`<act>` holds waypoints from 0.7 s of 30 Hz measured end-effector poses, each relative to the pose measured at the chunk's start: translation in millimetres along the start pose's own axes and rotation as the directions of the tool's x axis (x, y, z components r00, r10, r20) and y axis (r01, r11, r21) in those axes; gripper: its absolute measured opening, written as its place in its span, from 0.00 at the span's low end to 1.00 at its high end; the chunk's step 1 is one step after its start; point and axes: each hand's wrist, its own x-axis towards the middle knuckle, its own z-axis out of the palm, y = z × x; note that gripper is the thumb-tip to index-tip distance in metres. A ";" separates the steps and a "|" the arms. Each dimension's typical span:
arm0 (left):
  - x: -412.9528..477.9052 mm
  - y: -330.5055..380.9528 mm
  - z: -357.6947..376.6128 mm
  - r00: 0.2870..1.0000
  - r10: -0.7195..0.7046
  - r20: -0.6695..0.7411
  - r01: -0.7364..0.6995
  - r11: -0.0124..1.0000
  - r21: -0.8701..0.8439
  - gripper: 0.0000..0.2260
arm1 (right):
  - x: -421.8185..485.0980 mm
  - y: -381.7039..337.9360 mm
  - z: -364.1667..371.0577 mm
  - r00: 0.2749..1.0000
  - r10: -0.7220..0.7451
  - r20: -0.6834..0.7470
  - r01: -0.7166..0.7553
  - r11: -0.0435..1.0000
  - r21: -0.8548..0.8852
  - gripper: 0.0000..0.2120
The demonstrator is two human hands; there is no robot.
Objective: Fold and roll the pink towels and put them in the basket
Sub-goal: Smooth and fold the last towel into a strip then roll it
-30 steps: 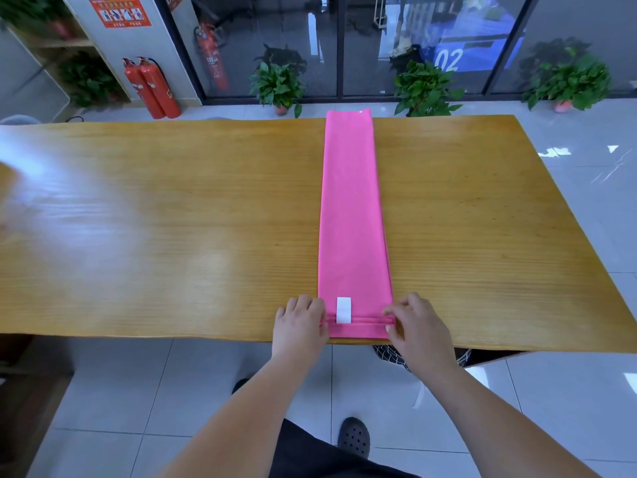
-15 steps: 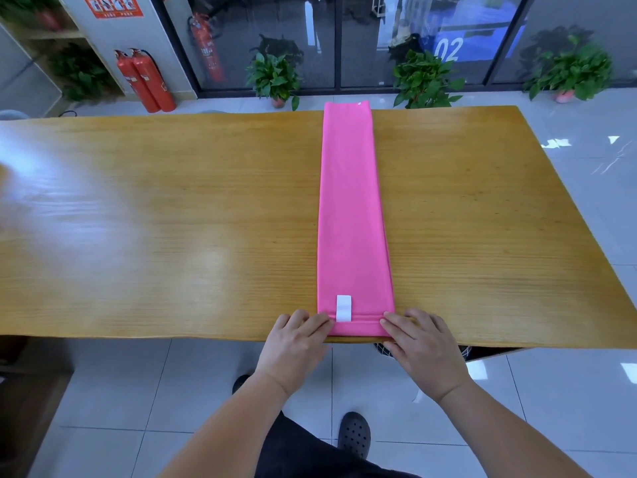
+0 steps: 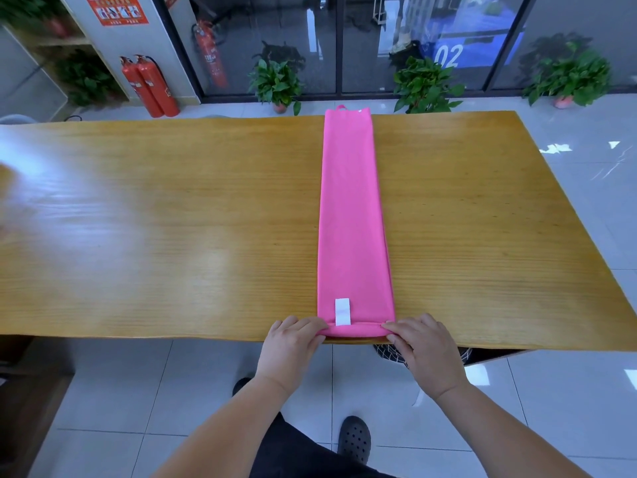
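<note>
Wooden table (image 3: 172,219), two red fire extinguishers (image 3: 155,88), potted plants (image 3: 275,81) by glass doors (image 3: 358,46), tiled floor (image 3: 586,391)

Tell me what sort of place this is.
Probably an office or commercial lobby, not a home: red fire extinguishers below a red wall notice, a glass wall with potted plants along it, and a tiled floor.

Basket (image 3: 387,351): only a mesh corner shows; rest hidden under table (image 3: 172,236) and right grip (image 3: 427,353).
Table: left end cut off by frame, washed out by glare.
Pink towel (image 3: 351,219): roll's ends covered by left grip (image 3: 289,346) and right grip.
Label (image 3: 342,311): print too small to read.
</note>
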 end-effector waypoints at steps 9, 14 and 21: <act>21.5 22.8 -6.2 0.920 -0.365 0.143 0.386 0.905 -0.178 0.03 | 26.9 -10.9 -16.4 0.903 0.367 0.224 -0.404 0.903 0.150 0.08; 36.9 35.6 -0.2 0.931 -0.351 0.101 0.344 0.935 0.088 0.04 | 37.7 -18.1 -15.2 0.945 0.275 0.175 -0.249 0.955 -0.159 0.09; 39.1 23.7 3.1 0.998 0.026 0.058 -0.044 0.938 0.343 0.19 | 36.0 -2.8 -4.7 0.996 -0.073 0.056 0.087 0.940 -0.331 0.12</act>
